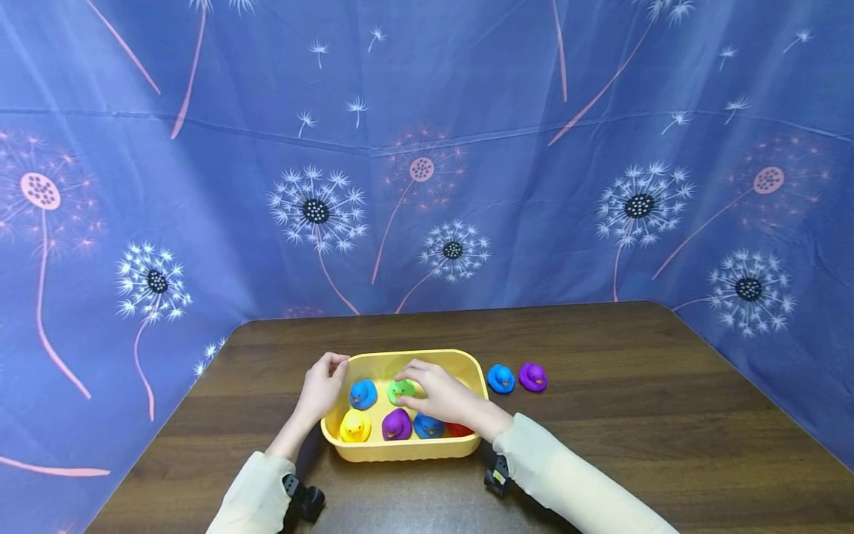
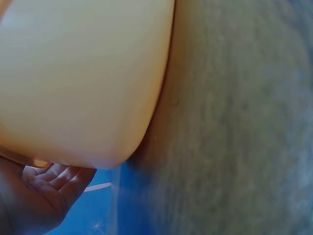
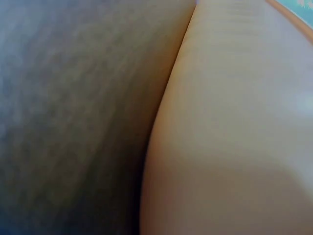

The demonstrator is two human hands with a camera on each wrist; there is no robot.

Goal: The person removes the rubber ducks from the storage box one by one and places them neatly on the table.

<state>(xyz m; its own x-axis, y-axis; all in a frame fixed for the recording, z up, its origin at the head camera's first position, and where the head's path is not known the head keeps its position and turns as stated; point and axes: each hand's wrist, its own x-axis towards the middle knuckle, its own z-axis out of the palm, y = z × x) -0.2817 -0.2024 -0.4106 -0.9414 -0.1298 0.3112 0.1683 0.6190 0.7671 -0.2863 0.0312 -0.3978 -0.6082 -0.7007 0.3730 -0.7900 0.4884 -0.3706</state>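
A yellow plastic tub (image 1: 373,451) stands on the table with several rubber ducks inside. My left hand (image 1: 324,387) grips its left rim near the far corner; in the left wrist view this hand (image 2: 46,196) lies against the outer wall. Over the tub, my right hand (image 1: 437,391) pinches a green rubber duck (image 1: 401,390) between thumb and fingers. Around it lie a blue duck (image 1: 363,394), a yellow duck (image 1: 356,426), a purple duck (image 1: 396,425), a second blue duck (image 1: 428,426) and a red thing (image 1: 458,430), partly hidden by the wrist. The right wrist view shows only tub wall and table.
Right of the tub, another blue duck (image 1: 501,379) and another purple duck (image 1: 533,377) sit side by side on the brown wooden table (image 1: 634,415). A blue cloth (image 1: 520,222) with dandelion prints hangs behind the table's far edge.
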